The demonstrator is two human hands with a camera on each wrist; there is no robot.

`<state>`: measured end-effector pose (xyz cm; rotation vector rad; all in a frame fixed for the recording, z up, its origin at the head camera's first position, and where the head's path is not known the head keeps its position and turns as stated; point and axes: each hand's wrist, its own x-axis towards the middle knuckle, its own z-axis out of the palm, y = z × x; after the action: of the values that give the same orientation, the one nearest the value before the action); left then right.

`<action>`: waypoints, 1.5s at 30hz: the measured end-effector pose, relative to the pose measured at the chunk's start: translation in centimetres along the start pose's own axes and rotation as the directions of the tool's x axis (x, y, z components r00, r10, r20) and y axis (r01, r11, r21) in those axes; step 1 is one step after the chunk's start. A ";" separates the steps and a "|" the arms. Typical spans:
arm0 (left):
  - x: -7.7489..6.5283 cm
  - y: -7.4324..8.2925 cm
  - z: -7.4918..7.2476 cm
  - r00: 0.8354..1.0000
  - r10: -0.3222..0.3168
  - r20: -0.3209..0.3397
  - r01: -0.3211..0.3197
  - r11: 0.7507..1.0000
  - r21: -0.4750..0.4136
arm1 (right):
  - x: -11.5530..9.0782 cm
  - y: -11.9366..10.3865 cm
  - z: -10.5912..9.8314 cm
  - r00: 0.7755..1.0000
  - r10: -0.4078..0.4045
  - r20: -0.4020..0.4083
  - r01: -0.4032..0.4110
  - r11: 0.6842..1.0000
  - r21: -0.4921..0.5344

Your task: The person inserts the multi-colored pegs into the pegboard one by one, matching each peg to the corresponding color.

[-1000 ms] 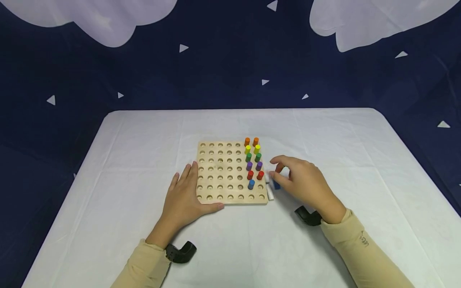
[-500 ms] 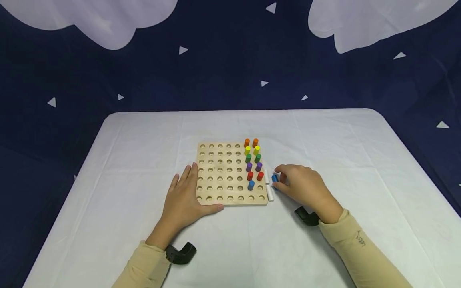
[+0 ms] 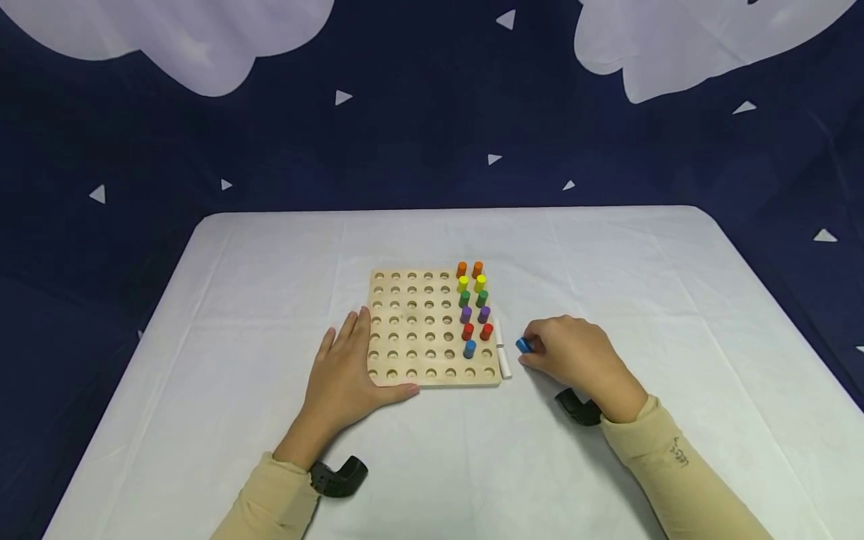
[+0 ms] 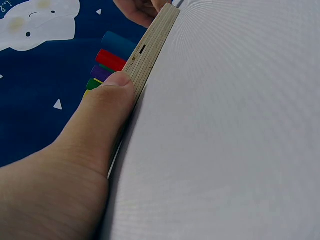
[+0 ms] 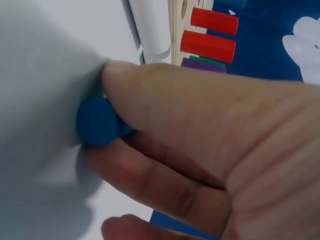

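Observation:
In the head view a pale wooden pegboard [image 3: 420,313] lies on the white table. My left hand [image 3: 340,371] rests against its left side with straight fingers, the thumb lying along the front edge. The left wrist view shows this thumb [image 4: 112,95] pressed to the board's side. Right of the board, my right hand [image 3: 577,356] pinches a blue peg [image 3: 523,346] between thumb and fingers, close over the cloth. In the right wrist view the peg's round end [image 5: 97,121] faces the camera. Another blue peg [image 3: 469,349] stands in the board, with an unfilled hole to its right.
Paired orange, yellow, green, purple and red pegs [image 3: 486,331] stand in the board's two right columns. Two white pegs [image 3: 505,363] lie along its right edge. White cloth covers the table [image 3: 270,262], and a dark blue curtain [image 3: 418,135] hangs behind.
My right hand has come down beside the board, taken hold of the blue peg lying there and drawn it slightly right, away from the white pegs. The left hand stays put.

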<state>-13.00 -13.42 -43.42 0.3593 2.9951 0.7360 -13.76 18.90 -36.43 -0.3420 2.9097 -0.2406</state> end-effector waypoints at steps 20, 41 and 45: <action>-0.1 0.0 0.1 1.000 -0.001 -0.006 0.001 1.000 -0.005 | 0.0 0.0 -0.4 0.993 -0.028 -0.117 0.047 0.985 0.165; -0.1 0.2 -0.1 1.000 -0.006 0.003 0.006 1.000 0.003 | 0.0 -1.7 0.1 0.989 -0.048 -0.140 0.106 0.893 0.437; -0.1 0.1 -0.1 1.000 -0.004 0.001 0.004 1.000 0.005 | 0.1 -1.9 0.3 0.986 -0.072 -0.148 0.129 0.899 0.419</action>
<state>-12.88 -13.36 -43.28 0.3539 2.9963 0.7279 -13.35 17.01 -36.41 -0.4132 2.8533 -0.9329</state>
